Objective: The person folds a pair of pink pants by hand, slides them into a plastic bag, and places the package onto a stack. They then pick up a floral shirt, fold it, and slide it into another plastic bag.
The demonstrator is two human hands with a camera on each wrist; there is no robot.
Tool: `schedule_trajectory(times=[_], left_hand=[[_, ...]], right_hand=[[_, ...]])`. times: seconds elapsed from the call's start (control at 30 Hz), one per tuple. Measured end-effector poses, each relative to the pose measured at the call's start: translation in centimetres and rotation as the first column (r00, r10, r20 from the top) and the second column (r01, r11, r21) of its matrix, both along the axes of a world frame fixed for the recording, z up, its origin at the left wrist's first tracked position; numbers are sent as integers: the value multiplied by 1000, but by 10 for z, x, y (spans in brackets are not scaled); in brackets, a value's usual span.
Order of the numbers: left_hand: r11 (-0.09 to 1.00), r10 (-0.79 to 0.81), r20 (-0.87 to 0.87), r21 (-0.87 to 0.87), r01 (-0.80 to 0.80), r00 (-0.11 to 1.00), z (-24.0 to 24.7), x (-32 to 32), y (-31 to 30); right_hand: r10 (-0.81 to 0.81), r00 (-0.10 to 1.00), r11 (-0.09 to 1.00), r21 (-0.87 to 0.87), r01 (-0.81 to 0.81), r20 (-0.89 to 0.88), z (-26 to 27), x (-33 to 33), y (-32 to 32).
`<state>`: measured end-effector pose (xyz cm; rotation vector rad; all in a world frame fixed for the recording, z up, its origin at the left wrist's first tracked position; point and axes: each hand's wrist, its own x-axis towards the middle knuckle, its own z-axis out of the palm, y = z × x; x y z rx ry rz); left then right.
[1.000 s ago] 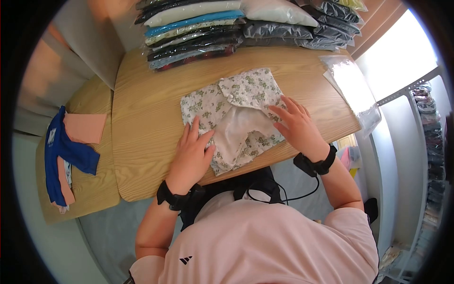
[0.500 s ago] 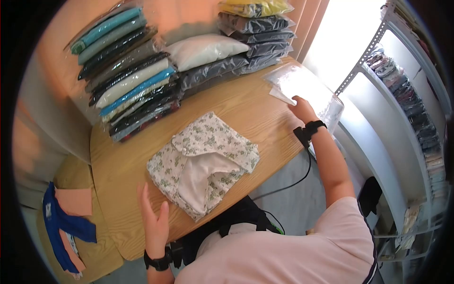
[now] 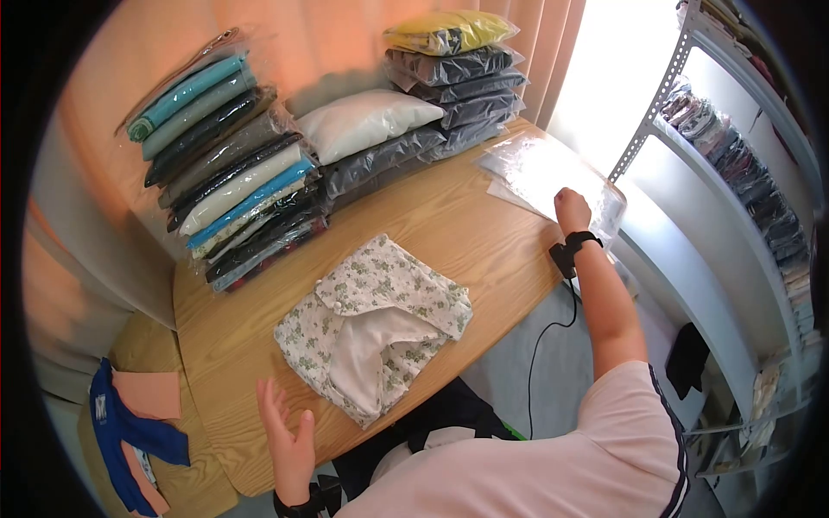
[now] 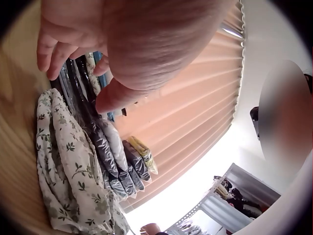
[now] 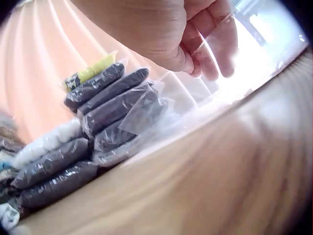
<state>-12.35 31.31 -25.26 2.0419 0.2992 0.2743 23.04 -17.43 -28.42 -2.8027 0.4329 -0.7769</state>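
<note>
A folded white garment with a green floral print lies on the wooden table, its plain pale inner side showing through an opening. Beside its near left edge my left hand is raised with fingers spread, holding nothing. In the left wrist view that hand hovers above the floral cloth. At the table's right end my right hand is over a stack of clear plastic bags. The right wrist view shows its curled fingers pinching the edge of a clear bag.
Stacks of bagged clothes line the back of the table, with a white bagged bundle and a yellow one on top. Blue and peach garments lie at the left. A metal shelf stands right; a cable hangs from the right wrist.
Both hands have left the floral garment. My right hand has gone right to the plastic bags and its fingers have curled; my left has drawn back leftward. The head view has turned right.
</note>
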Motion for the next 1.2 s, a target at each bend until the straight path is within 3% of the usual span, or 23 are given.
schedule_trajectory(times=[0.13, 0.2, 0.23, 0.3, 0.4, 0.53, 0.6, 0.63, 0.67, 0.7, 0.77, 0.8, 0.87, 0.9, 0.93, 0.97, 1.0, 1.03, 1.07, 1.1, 1.13, 1.2], left_hand=[[1000, -11, 13, -10, 11, 1000, 0, 0, -1], [1000, -20, 10, -18, 21, 1000, 1, 2, -3], [999, -33, 18, -38, 34, 999, 2, 3, -5], [997, -39, 24, -58, 41, 999, 2, 5, -7], [995, -75, 23, -58, 76, 997, 2, 9, -9], [987, -137, 59, -78, 141, 989, 10, 13, -17], [986, -137, 76, -87, 144, 988, 11, 14, -18], [972, -197, 132, -104, 211, 971, 11, 12, -17], [953, -254, 190, -116, 279, 948, 11, 12, -16], [963, -218, 169, -120, 240, 961, 12, 11, -15], [938, -324, 286, -25, 345, 902, 16, 9, -13], [951, -289, 268, -26, 307, 919, 19, 8, -13], [909, -213, 392, -256, 328, 895, 24, 4, -9], [923, -179, 364, -259, 284, 914, 22, -2, -4], [930, -162, 358, -257, 264, 920, 19, -7, 2], [973, -138, 282, -141, 184, 949, 16, -11, 9], [993, -106, 209, -19, 113, 972, 12, -14, 15], [994, -99, 206, -18, 105, 974, 6, -17, 19], [980, 75, 191, -195, -37, 979, -1, -22, 22], [915, 243, 148, -363, -175, 959, -8, -25, 25], [915, 248, 146, -361, -182, 958, -14, -28, 33], [868, 372, 201, -422, -262, 906, -23, -35, 51]], right_hand=[[91, 991, 981, 161, -105, 96, 12, -5, 0], [237, 962, 785, 557, -271, 135, 15, -3, 1], [236, 962, 785, 557, -271, 134, 25, -12, 14], [384, 873, 246, 878, -411, 301, 43, -35, 48], [535, 799, 153, 899, -411, 275, 48, -50, 78], [646, 730, 128, 911, -393, 224, 70, -90, 139], [734, 600, -22, 893, -449, 319, 75, -114, 173], [751, 582, -38, 901, -432, 311, 76, -127, 192], [812, 485, -18, 843, -537, 326, 76, -141, 212], [866, 377, -18, 774, -633, 329, 75, -155, 232], [917, 272, -80, 802, -592, 292, 75, -190, 274], [945, 192, -113, 814, -569, 265, 72, -206, 293], [964, 55, -173, 770, -614, 260, 53, -229, 330], [964, 32, -192, 774, -603, 264, 46, -238, 347], [944, -33, -274, 729, -627, 327, 40, -246, 362], [918, -94, -351, 678, -646, 385, 33, -253, 376], [916, -102, -359, 680, -639, 388, 25, -261, 388], [908, -111, -371, 651, -663, 404, 17, -268, 398], [900, -118, -380, 621, -685, 420, 10, -274, 406], [910, -195, -403, 670, -624, 366, 13, -276, 412], [909, -200, -407, 671, -620, 367, 16, -279, 412], [910, -363, -372, 782, -500, 200, 27, -284, 404]])
